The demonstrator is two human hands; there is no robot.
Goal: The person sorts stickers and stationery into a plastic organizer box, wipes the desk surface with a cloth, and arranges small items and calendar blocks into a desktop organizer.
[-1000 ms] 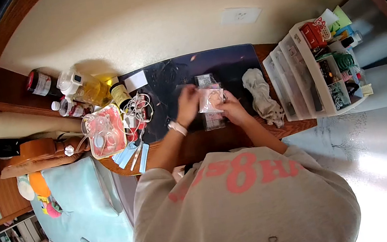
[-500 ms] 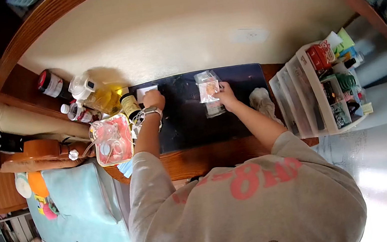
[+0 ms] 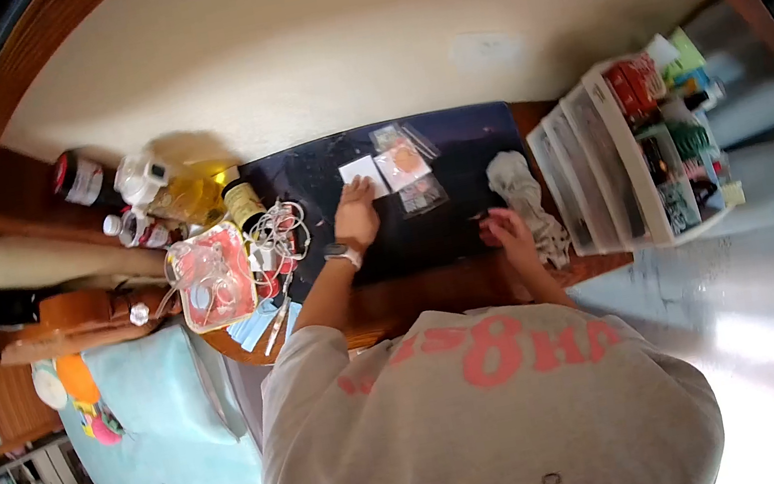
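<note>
My left hand [image 3: 358, 216] lies with its fingers stretched over the lower edge of a small white square card [image 3: 362, 174] on the dark desk mat [image 3: 388, 247]. Touching or nearly touching that card on its right is a flat clear packet with a pale, orange-marked insert [image 3: 402, 161]. Other clear plastic packets [image 3: 421, 198] lie partly under and around it. My right hand [image 3: 509, 228] hovers over the mat's right part, fingers apart and slightly curled. A tiny speck shows near its fingertips, too small to name.
A crumpled whitish cloth [image 3: 523, 190] lies right of the mat, beside a clear drawer unit [image 3: 589, 174]. On the left stand a pink-lined basket [image 3: 216, 279], tangled white cables [image 3: 282, 230], a dark yellow-labelled jar [image 3: 244, 204] and a jug of yellow liquid [image 3: 190, 200].
My right hand has let go of the clear packets, now on the mat, and drawn back toward me. My left hand has moved right with the white card, bringing it beside them.
</note>
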